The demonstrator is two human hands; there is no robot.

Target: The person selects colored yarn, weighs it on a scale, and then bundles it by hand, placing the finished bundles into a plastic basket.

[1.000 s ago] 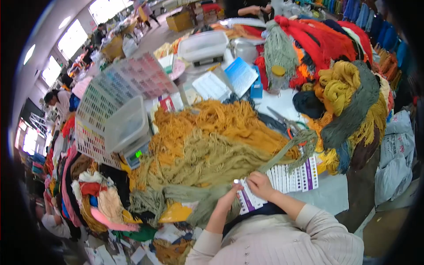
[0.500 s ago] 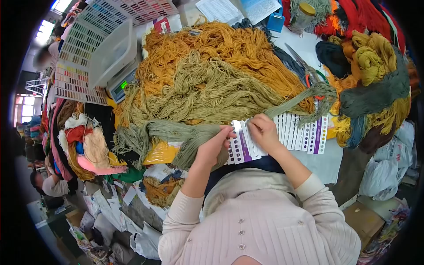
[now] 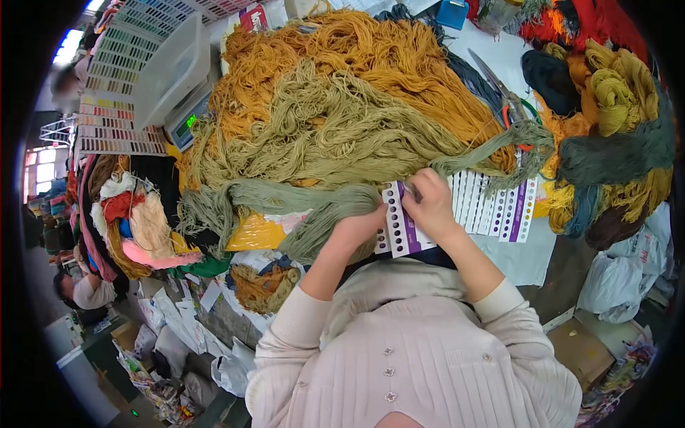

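Observation:
A fanned set of white shade cards [image 3: 471,207] with purple bands and rows of coloured dots lies at the table's front edge. My right hand [image 3: 432,207] is closed, its fingers pinching the upper part of a shade card [image 3: 405,234]. At that card's left edge is my left hand [image 3: 358,227], closed, with its fingertips partly hidden against the card. A grey-green yarn hank [image 3: 328,207] lies beneath and beside the left hand. Behind both hands, olive-green yarn [image 3: 335,135] is spread over a heap of orange-brown yarn [image 3: 385,60].
A digital scale [image 3: 187,128] with a clear plastic tray [image 3: 175,68] stands at the left, before a large colour chart [image 3: 118,71]. Large scissors [image 3: 499,85] lie right of the heap. Further right are several dark and yellow hanks [image 3: 614,157]. People are in the left background.
My right hand has moved slightly up, and a shade card's purple band and dots now face up more fully between my hands. My left hand has closed in on its edge. The view has shifted.

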